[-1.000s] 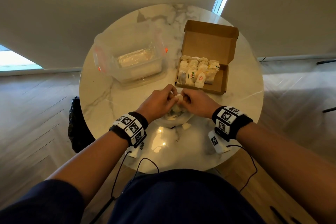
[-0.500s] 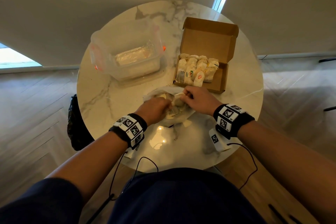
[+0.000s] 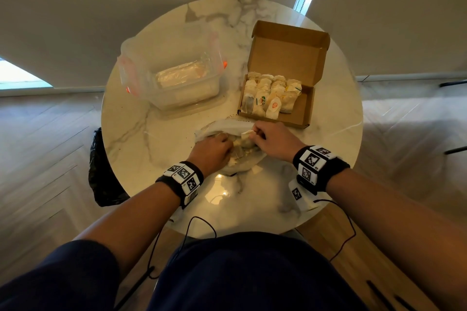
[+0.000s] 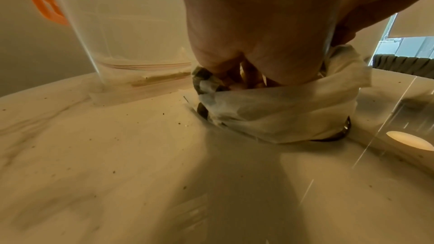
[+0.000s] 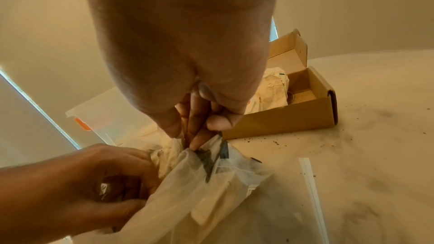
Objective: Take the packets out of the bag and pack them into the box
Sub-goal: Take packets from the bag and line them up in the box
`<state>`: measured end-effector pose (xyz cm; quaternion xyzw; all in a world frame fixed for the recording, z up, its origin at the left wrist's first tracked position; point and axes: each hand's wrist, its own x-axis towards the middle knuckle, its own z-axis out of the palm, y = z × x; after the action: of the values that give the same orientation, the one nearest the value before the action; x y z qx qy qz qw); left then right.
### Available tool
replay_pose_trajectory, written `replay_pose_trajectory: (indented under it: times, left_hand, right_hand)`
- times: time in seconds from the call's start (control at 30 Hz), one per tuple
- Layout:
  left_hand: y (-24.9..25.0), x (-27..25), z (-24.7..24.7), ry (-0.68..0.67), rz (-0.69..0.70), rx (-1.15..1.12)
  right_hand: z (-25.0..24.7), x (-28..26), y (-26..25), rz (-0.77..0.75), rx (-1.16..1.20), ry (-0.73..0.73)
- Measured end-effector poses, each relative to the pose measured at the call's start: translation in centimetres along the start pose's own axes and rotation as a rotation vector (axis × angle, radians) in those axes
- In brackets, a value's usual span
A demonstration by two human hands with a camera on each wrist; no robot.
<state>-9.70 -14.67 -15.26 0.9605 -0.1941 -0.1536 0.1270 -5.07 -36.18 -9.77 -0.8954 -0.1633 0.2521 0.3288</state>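
Packets (image 3: 246, 143) lie bunched inside a thin white bag (image 3: 228, 126) at the near middle of a round marble table (image 3: 141, 139), just in front of the cardboard box (image 3: 302, 106). Both hands are at the bag's mouth. The left hand (image 3: 211, 150) has its fingers curled down into the opening, closed around the bag's edge and the packets under it; the left wrist view shows the plastic gathered around those fingers. The right hand (image 3: 274, 140) pinches the bag's far rim between thumb and fingertips (image 5: 196, 141), holding it up and open. The box sits at the far right with its lid standing open, and rows of packets already fill its left part, while the right end shows bare cardboard. A clear plastic tub (image 3: 174, 78) with orange clips stands at the far left, well apart from the box.
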Motion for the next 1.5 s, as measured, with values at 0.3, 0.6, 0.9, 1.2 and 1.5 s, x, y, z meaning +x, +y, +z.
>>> replay_pose_trajectory:
  times: [0.3, 0.6, 0.9, 1.2, 1.5]
  left_hand:
    - [-1.0, -0.5, -0.6, 0.036, -0.015, -0.087]
    - [-1.1, -0.8, -1.3, 0.057, -0.001, -0.101]
    - [-0.5, -0.3, -0.7, 0.063, -0.06, -0.096]
    - [-0.5, -1.4, -2.9, 0.0, 0.097, -0.264]
    - [0.1, -2.1, -6.2, -0.027, 0.169, -0.539]
  right_hand:
    - [-0.2, 0.0, 0.2, 0.017, 0.011, -0.008]
    - [-0.1, -0.1, 0.0, 0.019, -0.015, -0.003]
    - [-0.1, -0.6, -0.1, 0.004, -0.027, -0.006]
    - [-0.2, -0.2, 0.3, -0.002, -0.009, 0.005]
    - [0.1, 0.5, 0.0, -0.059, 0.01, 0.069]
